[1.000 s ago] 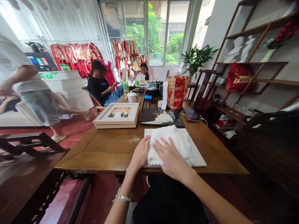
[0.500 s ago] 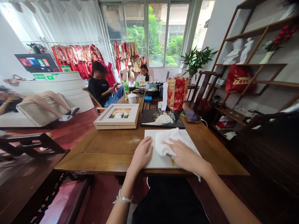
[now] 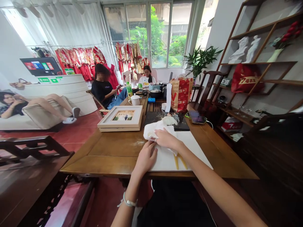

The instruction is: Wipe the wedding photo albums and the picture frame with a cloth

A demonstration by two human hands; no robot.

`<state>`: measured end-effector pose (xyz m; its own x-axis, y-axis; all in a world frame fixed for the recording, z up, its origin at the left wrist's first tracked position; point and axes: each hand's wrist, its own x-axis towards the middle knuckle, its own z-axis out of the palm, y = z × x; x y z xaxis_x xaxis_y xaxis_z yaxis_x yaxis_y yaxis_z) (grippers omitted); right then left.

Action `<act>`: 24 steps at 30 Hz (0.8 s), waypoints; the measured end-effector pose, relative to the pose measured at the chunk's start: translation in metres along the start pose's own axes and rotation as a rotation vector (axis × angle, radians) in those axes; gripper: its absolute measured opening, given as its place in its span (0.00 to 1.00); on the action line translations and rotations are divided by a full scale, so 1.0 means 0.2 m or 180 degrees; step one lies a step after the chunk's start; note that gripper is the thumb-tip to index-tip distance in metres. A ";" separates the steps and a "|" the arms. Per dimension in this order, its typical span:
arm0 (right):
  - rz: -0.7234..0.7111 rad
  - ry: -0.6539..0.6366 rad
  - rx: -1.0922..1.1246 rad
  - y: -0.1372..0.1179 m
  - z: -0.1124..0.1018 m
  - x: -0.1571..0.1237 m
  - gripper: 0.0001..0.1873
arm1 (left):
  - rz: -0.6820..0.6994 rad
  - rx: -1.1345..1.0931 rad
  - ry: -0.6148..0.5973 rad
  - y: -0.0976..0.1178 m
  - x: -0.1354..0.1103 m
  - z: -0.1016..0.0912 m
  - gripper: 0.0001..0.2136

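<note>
A flat white board [image 3: 191, 148] lies on the wooden table [image 3: 113, 151] in front of me. My right hand [image 3: 167, 139] presses a bunched white cloth [image 3: 152, 130] onto the board's far left corner, its fingers curled over the cloth. At the board's left edge rests my left hand [image 3: 145, 157], fingers curled against the edge. A wristband circles that wrist. Two thin yellow sticks [image 3: 179, 160] lie on the board below my right forearm.
Beyond the board are a stack of white picture frames [image 3: 121, 117], a dark tray [image 3: 182, 124], a phone [image 3: 197, 118], a red bag [image 3: 180, 92] and tea things. Two people sit at the far end; another lies on a sofa at left. Shelves stand on the right.
My right hand has swept the cloth from the board's near middle up to its far left corner, bunching it and uncovering the yellow sticks. A person who walked past at left is gone.
</note>
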<state>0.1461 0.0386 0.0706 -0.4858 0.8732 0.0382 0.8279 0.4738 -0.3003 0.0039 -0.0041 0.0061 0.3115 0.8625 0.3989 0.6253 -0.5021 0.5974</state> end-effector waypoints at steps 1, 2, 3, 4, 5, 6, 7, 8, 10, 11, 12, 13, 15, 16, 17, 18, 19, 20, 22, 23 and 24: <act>0.0086 0.0023 -0.0043 0.02 -0.01 -0.04 0.20 | -0.0022 -0.0007 -0.0003 0.00 0.00 0.00 0.16; 0.0194 0.0050 -0.0091 0.05 -0.01 -0.09 0.20 | -0.0055 -0.0015 -0.0016 0.00 0.00 0.01 0.16; 0.0319 0.0083 -0.0143 0.09 -0.02 -0.13 0.20 | -0.0098 -0.0025 -0.0034 -0.01 0.00 0.01 0.17; 0.0452 0.0120 -0.0195 0.14 -0.03 -0.18 0.20 | -0.0142 -0.0038 -0.0049 -0.01 0.00 0.01 0.17; 0.0581 0.0163 -0.0244 0.18 -0.04 -0.22 0.21 | -0.0176 -0.0056 -0.0057 -0.01 -0.01 0.01 0.17; 0.0693 0.0207 -0.0288 0.21 -0.04 -0.25 0.21 | -0.0196 -0.0078 -0.0056 -0.01 -0.01 0.02 0.17; 0.0773 0.0250 -0.0324 0.24 -0.04 -0.28 0.22 | -0.0207 -0.0099 -0.0043 -0.01 -0.01 0.02 0.17; 0.0815 0.0287 -0.0355 0.25 -0.03 -0.30 0.24 | -0.0211 -0.0115 -0.0025 -0.02 -0.01 0.02 0.17; 0.0793 0.0335 -0.0395 0.24 0.01 -0.33 0.29 | -0.0203 -0.0126 0.0006 -0.02 -0.01 0.02 0.17; 0.0742 0.0361 -0.0423 0.22 0.04 -0.35 0.32 | -0.0193 -0.0125 0.0009 -0.02 -0.01 0.02 0.17; 0.0674 0.0404 -0.0468 0.20 0.07 -0.36 0.34 | -0.0185 -0.0121 0.0008 -0.02 -0.01 0.02 0.17; 0.0595 0.0457 -0.0522 0.16 0.10 -0.38 0.37 | -0.0177 -0.0119 0.0001 -0.02 -0.01 0.02 0.17; 0.0415 0.0545 -0.0612 0.09 0.15 -0.44 0.39 | -0.0176 -0.0117 -0.0017 -0.02 0.00 0.02 0.17; 0.0323 0.0554 -0.0625 0.05 0.16 -0.48 0.40 | -0.0185 -0.0112 -0.0028 -0.02 0.00 0.02 0.17; 0.0245 0.0532 -0.0604 0.01 0.16 -0.52 0.42 | -0.0201 -0.0103 -0.0039 -0.02 0.00 0.02 0.17; 0.0185 0.0475 -0.0546 -0.02 0.16 -0.58 0.43 | -0.0218 -0.0092 -0.0050 -0.02 0.00 0.02 0.17; 0.0129 0.0401 -0.0466 -0.04 0.15 -0.63 0.45 | -0.0231 -0.0080 -0.0062 -0.02 0.00 0.02 0.17; 0.0077 0.0310 -0.0361 -0.05 0.13 -0.69 0.46 | -0.0242 -0.0072 -0.0068 -0.02 0.00 0.02 0.17; 0.0069 0.0132 -0.0048 -0.03 0.09 -0.79 0.44 | -0.0249 -0.0069 -0.0070 -0.01 0.00 0.02 0.17; 0.0150 0.0079 0.0152 0.00 0.06 -0.83 0.40 | -0.0248 -0.0071 -0.0067 -0.01 0.00 0.02 0.17; 0.0284 0.0075 0.0360 0.05 0.04 -0.85 0.36 | -0.0248 -0.0072 -0.0070 -0.01 0.00 0.01 0.17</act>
<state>0.2348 -0.1059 0.0530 -0.4038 0.9144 0.0286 0.8300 0.3793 -0.4091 0.0054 -0.0033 0.0034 0.2783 0.9000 0.3355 0.6319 -0.4346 0.6418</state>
